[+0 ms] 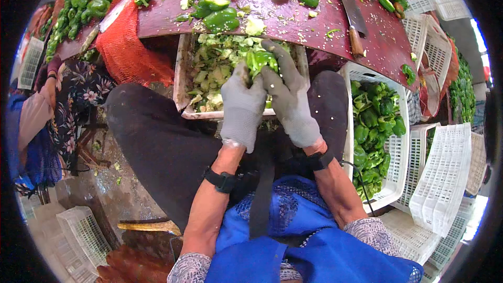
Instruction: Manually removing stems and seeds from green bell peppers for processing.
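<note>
Both hands wear grey gloves with dark soiled fingers. My left hand [244, 100] and my right hand [289, 88] meet around a green bell pepper [261, 59], gripping it between their fingers. Part of the pepper is hidden by the fingers. Below it, between the knees, sits a white plastic bin [179, 74] of pale pepper cores and scraps [216, 74]. Beyond, on the dark red tabletop [275, 23], lie whole and cut green peppers [220, 19], loose seeds and a cleaver with a wooden handle [355, 39].
A white plastic crate [399, 153] holding green peppers [371, 125] stands at the right, with stacked white crates [442, 177] beyond. A red mesh sack [122, 47] hangs over the table's left part. Another person [74, 102] sits at far left. More peppers [84, 4] are heaped there.
</note>
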Tool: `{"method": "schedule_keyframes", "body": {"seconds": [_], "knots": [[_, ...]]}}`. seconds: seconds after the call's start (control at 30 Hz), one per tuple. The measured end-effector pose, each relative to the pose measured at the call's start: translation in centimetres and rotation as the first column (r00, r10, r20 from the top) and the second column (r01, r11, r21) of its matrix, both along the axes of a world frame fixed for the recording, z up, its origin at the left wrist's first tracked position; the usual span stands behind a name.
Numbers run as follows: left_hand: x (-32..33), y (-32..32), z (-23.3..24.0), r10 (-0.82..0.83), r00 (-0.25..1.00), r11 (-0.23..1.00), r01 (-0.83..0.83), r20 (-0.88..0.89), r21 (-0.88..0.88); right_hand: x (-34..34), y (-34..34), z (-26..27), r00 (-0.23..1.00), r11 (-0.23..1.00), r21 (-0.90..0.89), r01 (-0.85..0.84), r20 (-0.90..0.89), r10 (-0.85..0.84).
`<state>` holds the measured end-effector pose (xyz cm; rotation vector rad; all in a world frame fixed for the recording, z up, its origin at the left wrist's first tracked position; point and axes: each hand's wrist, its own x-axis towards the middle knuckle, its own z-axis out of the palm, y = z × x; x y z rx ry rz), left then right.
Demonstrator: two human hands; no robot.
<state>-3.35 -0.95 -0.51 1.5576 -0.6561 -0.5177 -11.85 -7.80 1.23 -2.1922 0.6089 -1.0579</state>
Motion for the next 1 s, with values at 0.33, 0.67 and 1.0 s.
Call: {"method": "schedule_keyframes", "body": {"seconds": [0.33,0.67,1.0], "knots": [[0.0,0.5,1.6,-0.24,0.676,0.967,0.102,-0.697,-0.234,-0.9,-2.1,-1.8,0.956,0.789,0.614,-0.03,0.247,-0.156],[3.1,2.1,-0.1,-0.142,0.712,0.986,0.043,-0.688,-0.159,-9.5,-5.4,4.9,0.893,0.853,0.42,0.31,0.178,-0.412],[3.7,0.4,-2.5,-0.013,0.79,1.0,0.009,-0.613,-0.009,-3.9,-17.4,4.9,0.887,0.885,-0.358,0.298,-0.238,-0.395]]}}
